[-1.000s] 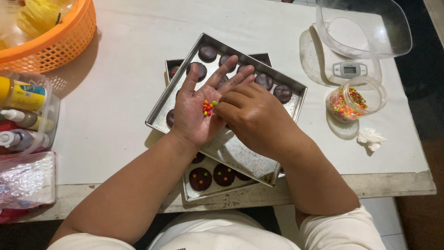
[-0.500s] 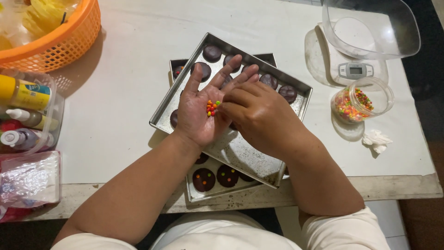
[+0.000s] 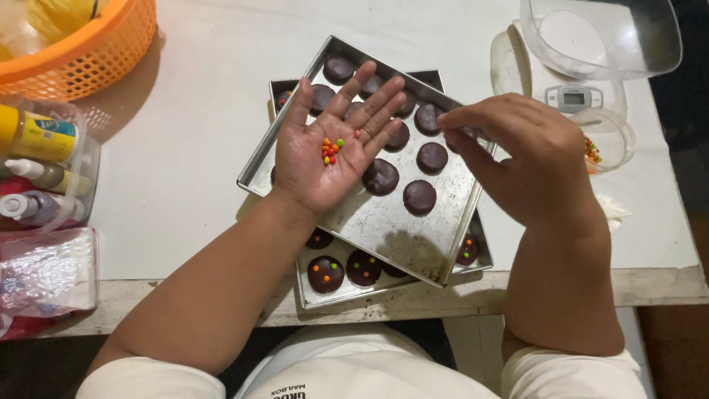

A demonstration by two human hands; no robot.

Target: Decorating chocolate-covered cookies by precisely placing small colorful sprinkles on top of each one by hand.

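My left hand (image 3: 325, 159) is open wide and flat, holding a little pile of colourful candies (image 3: 331, 151) over the top tray (image 3: 384, 222). My right hand (image 3: 517, 159) has its fingers pinched together over the plain chocolate cookies (image 3: 419, 196) on the right, but I cannot tell if a candy is in them. To do it well, I should keep my left palm level and press each candy gently into a cookie.

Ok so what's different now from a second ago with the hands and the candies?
The right hand left the palm and moved right, over the upper tray's right edge, fingertips pinched; what they hold is hidden. The left hand stays open, palm up, cupping the coloured candies. Trays and chocolate discs unchanged.
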